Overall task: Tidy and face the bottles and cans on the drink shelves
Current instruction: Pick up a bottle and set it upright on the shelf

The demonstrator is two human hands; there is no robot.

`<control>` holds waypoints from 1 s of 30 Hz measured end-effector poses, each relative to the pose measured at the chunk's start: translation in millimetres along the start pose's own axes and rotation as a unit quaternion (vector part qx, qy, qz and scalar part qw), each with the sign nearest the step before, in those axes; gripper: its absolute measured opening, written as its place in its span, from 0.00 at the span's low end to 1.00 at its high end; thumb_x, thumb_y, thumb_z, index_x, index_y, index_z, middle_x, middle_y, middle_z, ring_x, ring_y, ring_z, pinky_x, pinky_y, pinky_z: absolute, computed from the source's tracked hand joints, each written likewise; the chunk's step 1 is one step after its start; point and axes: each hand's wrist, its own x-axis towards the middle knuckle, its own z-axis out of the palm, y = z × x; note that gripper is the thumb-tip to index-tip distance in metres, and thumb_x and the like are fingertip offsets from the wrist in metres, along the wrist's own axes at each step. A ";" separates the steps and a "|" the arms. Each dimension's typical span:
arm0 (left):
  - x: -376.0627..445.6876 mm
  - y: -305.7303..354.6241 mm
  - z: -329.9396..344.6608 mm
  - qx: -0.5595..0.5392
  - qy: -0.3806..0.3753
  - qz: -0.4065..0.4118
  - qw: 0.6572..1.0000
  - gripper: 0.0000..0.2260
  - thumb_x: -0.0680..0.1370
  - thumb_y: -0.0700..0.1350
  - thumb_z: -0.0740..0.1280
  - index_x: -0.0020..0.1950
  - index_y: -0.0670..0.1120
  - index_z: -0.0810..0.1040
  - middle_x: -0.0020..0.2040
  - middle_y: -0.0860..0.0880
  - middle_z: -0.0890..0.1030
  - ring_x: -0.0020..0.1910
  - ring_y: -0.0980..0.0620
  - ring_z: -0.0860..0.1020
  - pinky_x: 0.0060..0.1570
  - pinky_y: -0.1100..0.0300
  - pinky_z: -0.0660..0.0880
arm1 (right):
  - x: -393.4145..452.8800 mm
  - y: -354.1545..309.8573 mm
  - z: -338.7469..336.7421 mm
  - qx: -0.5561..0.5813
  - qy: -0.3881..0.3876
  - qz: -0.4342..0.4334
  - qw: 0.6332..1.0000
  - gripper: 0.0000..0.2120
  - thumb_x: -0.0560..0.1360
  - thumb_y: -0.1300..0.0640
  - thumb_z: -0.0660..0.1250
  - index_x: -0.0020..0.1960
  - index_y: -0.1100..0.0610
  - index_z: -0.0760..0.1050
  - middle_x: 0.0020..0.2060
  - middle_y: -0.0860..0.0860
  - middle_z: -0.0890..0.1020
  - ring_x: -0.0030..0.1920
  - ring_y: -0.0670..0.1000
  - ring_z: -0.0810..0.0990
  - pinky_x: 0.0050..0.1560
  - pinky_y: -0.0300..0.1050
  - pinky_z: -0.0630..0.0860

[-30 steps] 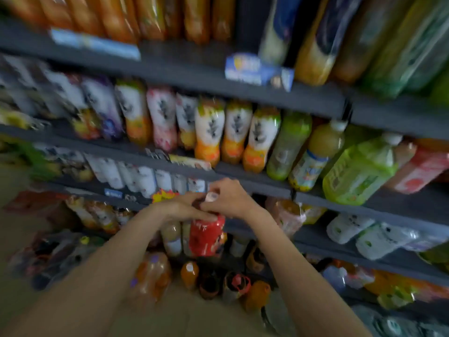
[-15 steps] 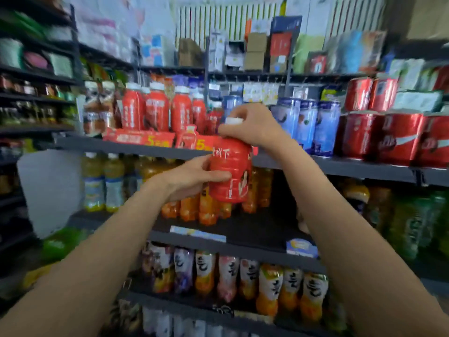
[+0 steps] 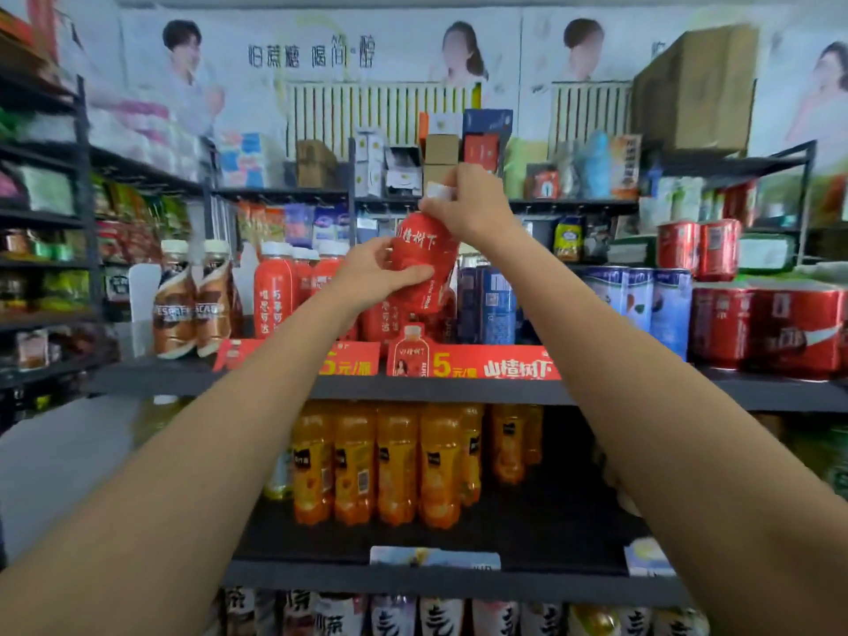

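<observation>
The shelving [image 3: 459, 390] fills the scene from left to right, its dark top board carrying drinks and a red price strip [image 3: 495, 365] along its near edge; below it stands a block of orange juice bottles [image 3: 394, 461], and lower again a row of white-labelled bottles [image 3: 440, 615] at the bottom edge of view; on the right of the top board sit red cola cans [image 3: 771, 325] with pale blue cans [image 3: 638, 302] beside them; on the left, two brown coffee bottles [image 3: 192, 300], and just right of these a group of red bottles [image 3: 284, 291] with white caps, facing forward.

The red bottle [image 3: 424, 263] in hand is held in the air above and slightly in front of that red group, tilted with its cap leaning to the right and its white lettering towards the camera; the right hand [image 3: 472, 208] is curled over the neck and white cap, grasping it from above; the left hand [image 3: 371, 280] is wrapped round the lower body, thumb across the front of the label.

It looks full, so I judge it moderately heavy for its size; the plastic wall should be fairly stiff but will give under a hard squeeze, and the shrink label may be slick; the waist of the body is the safer hold, with the cap hand only steering; the likely next step is setting it upright at the front of the red group, label outward, without knocking its neighbours.
</observation>
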 end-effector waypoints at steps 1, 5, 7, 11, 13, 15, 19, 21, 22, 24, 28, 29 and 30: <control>6.3 -2.3 -2.2 0.031 0.025 0.008 0.999 0.21 0.72 0.41 0.72 0.63 0.42 0.72 0.55 0.49 0.76 0.52 0.54 0.75 0.50 0.66 0.73 | 8.3 2.0 1.4 -0.023 -0.005 0.002 1.000 0.14 0.74 0.53 0.68 0.51 0.63 0.72 0.46 0.55 0.76 0.46 0.53 0.74 0.43 0.45 0.71; 22.9 -21.9 -11.0 0.307 0.091 0.077 0.944 0.14 0.75 0.38 0.66 0.60 0.43 0.76 0.60 0.45 0.78 0.59 0.47 0.75 0.57 0.55 0.71 | 30.6 9.3 17.5 -0.145 -0.100 0.001 0.984 0.18 0.74 0.57 0.67 0.31 0.58 0.63 0.31 0.54 0.70 0.34 0.53 0.70 0.31 0.41 0.65; 30.9 -29.7 -17.1 0.453 0.077 0.131 0.878 0.17 0.75 0.37 0.63 0.64 0.43 0.74 0.64 0.44 0.75 0.63 0.45 0.72 0.63 0.52 0.67 | 36.3 14.4 29.7 -0.179 -0.136 0.005 0.974 0.21 0.75 0.57 0.67 0.30 0.57 0.59 0.28 0.52 0.65 0.29 0.50 0.64 0.26 0.40 0.58; 44.7 -46.9 -15.2 0.566 0.024 0.122 0.815 0.25 0.77 0.36 0.59 0.74 0.44 0.61 0.76 0.44 0.58 0.75 0.45 0.54 0.73 0.50 0.51 | 43.6 26.0 53.9 -0.238 -0.167 -0.003 0.957 0.13 0.74 0.60 0.66 0.36 0.61 0.65 0.34 0.52 0.70 0.39 0.53 0.71 0.32 0.39 0.66; 42.4 -57.7 -7.2 0.591 0.006 0.123 0.797 0.26 0.77 0.37 0.58 0.75 0.47 0.58 0.77 0.46 0.53 0.76 0.46 0.49 0.73 0.48 0.45 | 43.1 32.6 65.0 -0.265 -0.200 -0.008 0.943 0.08 0.73 0.61 0.67 0.45 0.60 0.68 0.43 0.55 0.73 0.45 0.54 0.72 0.42 0.43 0.70; 38.4 -67.5 -1.5 0.621 0.000 0.138 0.772 0.24 0.79 0.39 0.57 0.75 0.49 0.59 0.78 0.48 0.50 0.76 0.47 0.46 0.73 0.46 0.39 | 42.8 41.5 75.1 -0.297 -0.218 -0.009 0.930 0.10 0.73 0.59 0.67 0.48 0.58 0.66 0.50 0.57 0.76 0.50 0.56 0.74 0.49 0.48 0.71; 35.3 -78.5 -1.7 0.644 0.019 0.165 0.747 0.23 0.79 0.43 0.58 0.74 0.51 0.60 0.78 0.47 0.47 0.76 0.47 0.47 0.71 0.45 0.36 | 46.2 57.4 86.1 -0.356 -0.195 -0.019 0.914 0.13 0.76 0.54 0.65 0.57 0.59 0.70 0.59 0.57 0.75 0.65 0.59 0.68 0.65 0.57 0.62; 33.9 -80.7 -2.0 0.648 0.023 0.171 0.741 0.24 0.79 0.44 0.58 0.75 0.51 0.59 0.78 0.47 0.46 0.76 0.46 0.47 0.71 0.45 0.36 | 46.5 62.4 90.8 -0.382 -0.190 -0.017 0.904 0.14 0.77 0.53 0.63 0.60 0.59 0.70 0.60 0.57 0.74 0.67 0.59 0.65 0.67 0.58 0.59; 33.5 -81.4 -2.3 0.651 0.023 0.172 0.739 0.24 0.79 0.44 0.58 0.75 0.52 0.59 0.78 0.47 0.46 0.76 0.46 0.46 0.71 0.45 0.35 | 46.3 64.0 93.3 -0.395 -0.182 -0.020 0.900 0.13 0.77 0.54 0.62 0.60 0.59 0.71 0.61 0.57 0.74 0.67 0.59 0.65 0.67 0.57 0.59; 33.0 -82.9 -3.5 0.654 0.022 0.171 0.737 0.25 0.79 0.43 0.58 0.75 0.52 0.58 0.78 0.48 0.45 0.76 0.45 0.45 0.71 0.44 0.35 | 44.9 65.1 95.7 -0.409 -0.173 -0.020 0.896 0.12 0.78 0.56 0.61 0.60 0.58 0.71 0.61 0.56 0.74 0.66 0.59 0.66 0.67 0.58 0.59; 26.5 -88.9 -6.6 0.654 0.059 0.176 0.734 0.27 0.77 0.41 0.61 0.75 0.53 0.57 0.78 0.47 0.47 0.76 0.43 0.41 0.69 0.39 0.35 | 50.6 63.0 91.7 -0.353 -0.261 0.037 0.898 0.16 0.76 0.55 0.62 0.63 0.57 0.69 0.61 0.55 0.74 0.63 0.59 0.71 0.69 0.62 0.57; 24.8 -91.1 -7.0 0.655 0.066 0.170 0.734 0.28 0.77 0.40 0.61 0.75 0.53 0.56 0.78 0.47 0.47 0.76 0.42 0.40 0.69 0.38 0.35 | 52.2 61.3 90.0 -0.351 -0.302 0.045 0.885 0.19 0.75 0.54 0.64 0.65 0.56 0.69 0.62 0.54 0.74 0.62 0.59 0.72 0.68 0.62 0.60; 23.3 -92.9 -7.3 0.655 0.070 0.165 0.734 0.29 0.77 0.39 0.61 0.75 0.53 0.55 0.78 0.47 0.47 0.76 0.42 0.39 0.68 0.36 0.36 | 51.9 58.9 89.0 -0.368 -0.341 0.043 0.864 0.22 0.74 0.52 0.66 0.66 0.56 0.68 0.64 0.54 0.73 0.63 0.58 0.72 0.67 0.63 0.63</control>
